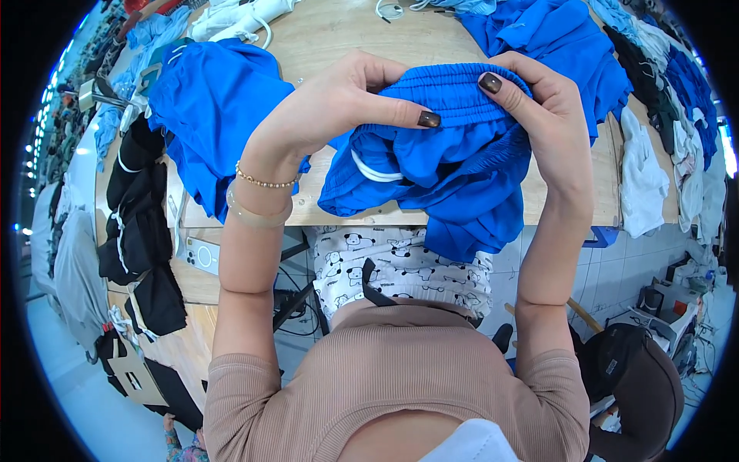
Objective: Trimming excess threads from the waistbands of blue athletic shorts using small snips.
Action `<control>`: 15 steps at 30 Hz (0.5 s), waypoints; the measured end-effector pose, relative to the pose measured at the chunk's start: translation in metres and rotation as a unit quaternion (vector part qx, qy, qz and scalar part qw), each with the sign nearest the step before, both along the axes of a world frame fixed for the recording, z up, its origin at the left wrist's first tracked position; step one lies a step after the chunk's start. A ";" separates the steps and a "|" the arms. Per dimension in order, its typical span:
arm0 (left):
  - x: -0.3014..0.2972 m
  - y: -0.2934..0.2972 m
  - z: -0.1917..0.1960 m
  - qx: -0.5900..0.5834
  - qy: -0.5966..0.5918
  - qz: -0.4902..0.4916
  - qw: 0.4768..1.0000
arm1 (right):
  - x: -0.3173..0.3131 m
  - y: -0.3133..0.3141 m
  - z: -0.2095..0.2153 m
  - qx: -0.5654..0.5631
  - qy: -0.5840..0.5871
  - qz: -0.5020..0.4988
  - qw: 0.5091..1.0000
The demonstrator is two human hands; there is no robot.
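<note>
Both my hands hold up a pair of blue shorts (439, 165) by the gathered elastic waistband, above the front edge of a wooden table (339, 38). My left hand (339, 100) pinches the left part of the waistband, thumb on the front. My right hand (539, 100) grips the right part, thumb on top of the band. A white drawstring (369, 169) shows inside the bunched fabric, which hangs down over the table edge.
Another blue garment (212, 108) lies at the left of the table, more blue ones (554, 38) at the back right. Black garments (142, 223) hang off the left side, white and dark clothes (654, 146) pile at the right. A dark bag (635, 381) sits on the floor.
</note>
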State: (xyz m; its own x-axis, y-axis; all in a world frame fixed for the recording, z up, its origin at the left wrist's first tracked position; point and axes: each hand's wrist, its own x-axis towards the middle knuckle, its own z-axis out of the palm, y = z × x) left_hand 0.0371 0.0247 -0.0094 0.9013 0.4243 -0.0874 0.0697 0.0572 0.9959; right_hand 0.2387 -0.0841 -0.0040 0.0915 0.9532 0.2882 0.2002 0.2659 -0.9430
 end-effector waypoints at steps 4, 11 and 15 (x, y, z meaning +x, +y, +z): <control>0.003 -0.006 0.002 -0.023 -0.012 0.004 1.000 | -0.001 0.002 -0.001 -0.002 -0.021 -0.003 1.000; -0.004 -0.002 -0.002 0.043 0.045 0.017 0.998 | 0.008 0.000 -0.005 -0.013 0.000 -0.018 1.000; -0.010 0.004 -0.003 0.084 0.061 0.039 0.994 | 0.023 0.001 -0.008 0.008 -0.032 -0.049 0.998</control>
